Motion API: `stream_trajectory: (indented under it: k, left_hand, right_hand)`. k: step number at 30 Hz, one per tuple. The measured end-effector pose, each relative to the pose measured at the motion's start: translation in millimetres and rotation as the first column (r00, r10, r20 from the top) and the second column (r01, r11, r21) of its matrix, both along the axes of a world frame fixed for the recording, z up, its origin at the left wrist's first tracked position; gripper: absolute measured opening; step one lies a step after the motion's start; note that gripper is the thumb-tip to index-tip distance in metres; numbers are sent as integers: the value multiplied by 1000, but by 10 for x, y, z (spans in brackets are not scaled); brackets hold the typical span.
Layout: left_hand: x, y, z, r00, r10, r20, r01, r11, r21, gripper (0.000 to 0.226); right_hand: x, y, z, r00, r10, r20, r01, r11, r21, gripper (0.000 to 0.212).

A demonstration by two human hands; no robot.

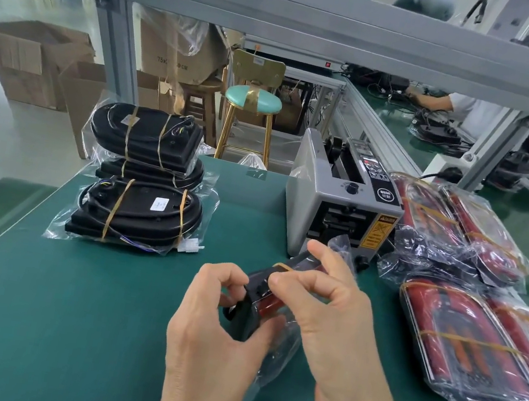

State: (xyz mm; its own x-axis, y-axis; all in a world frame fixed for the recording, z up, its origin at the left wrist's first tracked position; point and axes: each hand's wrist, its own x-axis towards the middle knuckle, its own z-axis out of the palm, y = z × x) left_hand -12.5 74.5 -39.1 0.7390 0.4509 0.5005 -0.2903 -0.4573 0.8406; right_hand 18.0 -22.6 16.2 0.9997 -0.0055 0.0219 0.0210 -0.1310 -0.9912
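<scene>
Bagged lamp (262, 304): black housing and red lens, sheathed in clear film, crossed by a tan rubber band (283, 267); held tilted over the green mat (99, 313), at 6 o'clock.
Left hand (214, 331): fingers are curled round the lamp's near end.
Right hand (325, 310): the lamp's upper edge is pinched between thumb and fingers.
Tape dispenser (342, 205): placed at 1 o'clock from the lamp.
Black bundles (140, 208): stacked at 10 o'clock.

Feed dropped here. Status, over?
Left grip, right grip both holding bagged lamp. Right fingers at its rubber band. Tape machine close behind.
</scene>
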Motion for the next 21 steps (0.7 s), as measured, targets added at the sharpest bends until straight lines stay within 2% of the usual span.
stream_trajectory:
  k: [5,9,14,21]
  left_hand:
    - [7,-10,1,1000,11,-2,-11,1000,13,61]
    - [22,0,38,998,0,58,-3,999,50,45]
    - [30,14,24,998,0,69,-3,999,40,45]
    - [35,4,20,999,14,37,-14,1000,6,43]
  right_hand:
    - [-8,-10,1,1000,3,-22,-3,1000,8,4]
    - [-10,-2,-40,1000,-28,-3,28,999,-34,9]
    - [3,8,-66,999,-28,18,30,996,-85,14]
    - [-13,14,-36,1000,10,-20,-9,999,50,6]
